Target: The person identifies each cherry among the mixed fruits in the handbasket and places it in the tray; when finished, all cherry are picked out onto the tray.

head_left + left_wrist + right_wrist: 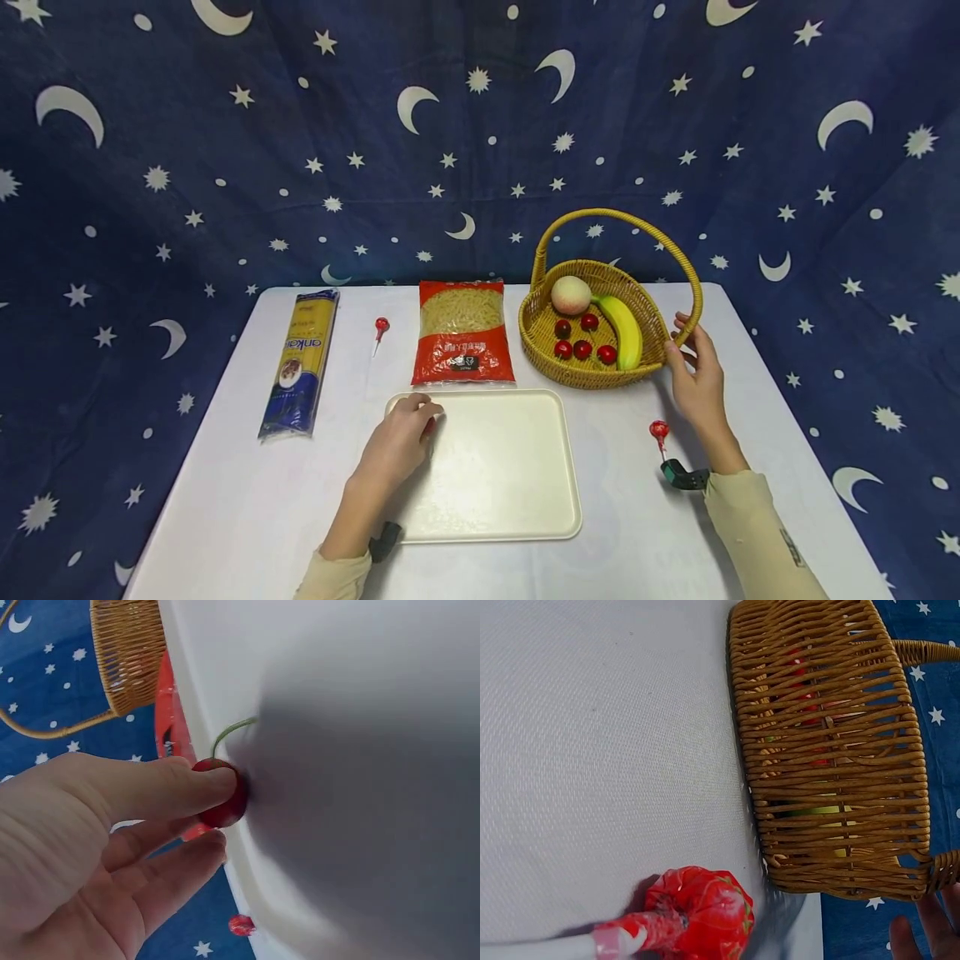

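Observation:
My left hand (401, 442) is over the left part of the cream tray (510, 467). Between thumb and fingers it pinches a red cherry (223, 796), whose green stem points away from the hand in the left wrist view. The cherry is low, close to the tray's pale surface. At the right end of the wicker basket (592, 379), my right hand (697, 375) holds the foot of the tall handle, thumb in front and fingers behind. Inside the basket are a peach (571, 295), a banana (621, 333) and several cherries (582, 349).
A red bag of pasta (461, 333) lies behind the tray. Farther left are a wrapped lollipop (382, 325) and a blue-and-yellow spaghetti packet (300, 362). Another red lollipop (659, 430) lies beside my right wrist. A starry blue cloth (480, 167) hangs behind the white table.

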Available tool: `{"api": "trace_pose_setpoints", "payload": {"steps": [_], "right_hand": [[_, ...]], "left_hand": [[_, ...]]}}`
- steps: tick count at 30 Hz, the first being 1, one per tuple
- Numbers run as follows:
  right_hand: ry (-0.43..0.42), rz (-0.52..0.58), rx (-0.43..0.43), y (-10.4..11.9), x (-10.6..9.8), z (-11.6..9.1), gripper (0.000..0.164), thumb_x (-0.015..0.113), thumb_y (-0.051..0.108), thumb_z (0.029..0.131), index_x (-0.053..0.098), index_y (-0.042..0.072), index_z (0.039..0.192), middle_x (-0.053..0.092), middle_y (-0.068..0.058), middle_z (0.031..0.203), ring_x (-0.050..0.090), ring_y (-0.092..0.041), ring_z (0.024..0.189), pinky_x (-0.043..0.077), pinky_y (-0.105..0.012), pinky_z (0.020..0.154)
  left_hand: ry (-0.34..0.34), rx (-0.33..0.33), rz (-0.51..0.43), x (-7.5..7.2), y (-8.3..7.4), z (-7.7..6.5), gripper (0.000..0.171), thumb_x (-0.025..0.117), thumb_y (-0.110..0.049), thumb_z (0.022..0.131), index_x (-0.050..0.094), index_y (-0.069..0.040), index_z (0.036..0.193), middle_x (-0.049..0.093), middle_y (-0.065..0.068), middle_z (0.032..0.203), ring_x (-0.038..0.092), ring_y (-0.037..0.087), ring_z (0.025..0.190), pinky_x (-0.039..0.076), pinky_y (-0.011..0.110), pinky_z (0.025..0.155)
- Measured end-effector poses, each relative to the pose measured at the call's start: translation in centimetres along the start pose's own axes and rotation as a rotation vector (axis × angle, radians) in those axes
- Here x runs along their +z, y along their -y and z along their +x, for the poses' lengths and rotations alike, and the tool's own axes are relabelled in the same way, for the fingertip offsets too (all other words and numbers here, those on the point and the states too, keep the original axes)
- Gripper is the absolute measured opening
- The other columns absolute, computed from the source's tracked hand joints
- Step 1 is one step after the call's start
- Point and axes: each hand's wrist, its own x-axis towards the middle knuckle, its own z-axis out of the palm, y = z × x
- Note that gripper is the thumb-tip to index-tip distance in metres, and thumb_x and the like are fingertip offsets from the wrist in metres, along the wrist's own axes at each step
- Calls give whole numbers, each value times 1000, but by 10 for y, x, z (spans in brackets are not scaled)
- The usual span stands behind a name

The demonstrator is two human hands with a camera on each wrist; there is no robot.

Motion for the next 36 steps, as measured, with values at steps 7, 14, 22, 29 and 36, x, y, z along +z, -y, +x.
{"api": "trace_pose_setpoints", "payload": {"steps": [7, 14, 22, 29, 36], "right_hand": [[-1, 9, 14, 0, 0, 0, 49, 58, 12, 109, 52, 19, 157, 56, -10, 157, 54, 7, 130, 42, -8, 103], [-14, -9, 38, 9, 1, -3, 49, 57, 7, 109, 50, 12, 157, 55, -13, 157, 51, 7, 128, 42, -10, 104], [-7, -27, 49, 9, 0, -3, 49, 55, 11, 110, 49, 15, 158, 54, -12, 159, 56, -29, 138, 44, -14, 106], [7, -14, 31, -3, -1, -1, 49, 57, 16, 110, 49, 20, 159, 54, -12, 158, 56, -36, 138, 43, -11, 105], [14, -30, 49, -2, 0, -1, 49, 56, 18, 111, 48, 20, 159, 54, -13, 156, 55, -35, 138, 43, -14, 105]], "left_hand": [[-43, 29, -25, -13, -9, 0, 50, 84, 7, 80, 74, -12, 126, 65, 18, 138, 65, 39, 123, 62, 51, 88], [-76, 87, -56, -23, -26, 19, 57, 86, 4, 81, 71, -14, 134, 61, 18, 145, 62, 38, 131, 62, 53, 95], [-79, 192, -96, -25, -52, 55, 55, 84, 2, 85, 70, -12, 136, 62, 15, 146, 60, 33, 134, 60, 45, 105], [-56, 289, -176, -15, -74, 92, 49, 80, 0, 89, 69, -12, 135, 65, 12, 140, 63, 30, 130, 58, 44, 109], [-13, 331, -220, 2, -92, 124, 42, 79, -5, 94, 69, -11, 135, 67, 6, 135, 64, 24, 126, 57, 38, 107]]}}
